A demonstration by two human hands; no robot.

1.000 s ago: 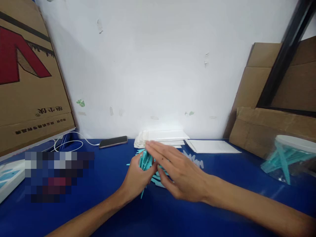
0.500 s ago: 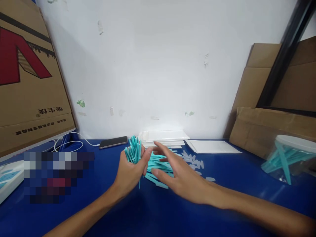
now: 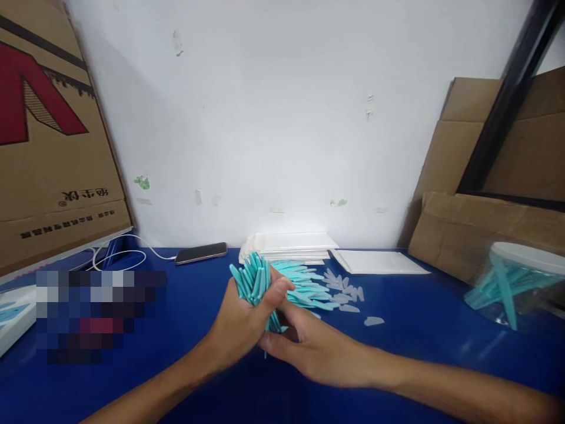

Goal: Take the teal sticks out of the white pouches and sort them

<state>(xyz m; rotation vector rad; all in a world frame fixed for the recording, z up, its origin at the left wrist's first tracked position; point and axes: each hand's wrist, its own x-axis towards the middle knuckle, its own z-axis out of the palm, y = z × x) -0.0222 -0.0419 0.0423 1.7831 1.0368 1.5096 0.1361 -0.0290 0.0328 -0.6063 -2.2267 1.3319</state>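
Observation:
My left hand [image 3: 247,321] is wrapped round a thick bundle of slim turquoise sticks, which look like eyebrow razors [image 3: 253,277]. Their upper ends fan out above the fist. My right hand [image 3: 313,344] closes round the lower part of the same bundle, its thumb near the base of my left hand. Its other fingertips are partly hidden behind the bundle. Just beyond my hands lies a loose pile of the same razors [image 3: 304,285] on the blue table [image 3: 397,347]. Small translucent caps [image 3: 348,288] are scattered to the right of the pile.
White padded envelopes [image 3: 291,242] are stacked by the wall, with another envelope [image 3: 379,262] beside them. A phone [image 3: 201,253] on a cable lies back left. On the right stands a clear tub [image 3: 514,288] of turquoise razors, before cardboard [image 3: 481,229]. A white tray [image 3: 17,324] sits left.
My right hand has moved left and down from apart and open to close on the bundle's lower part. My left hand has shifted slightly right with the bundle.

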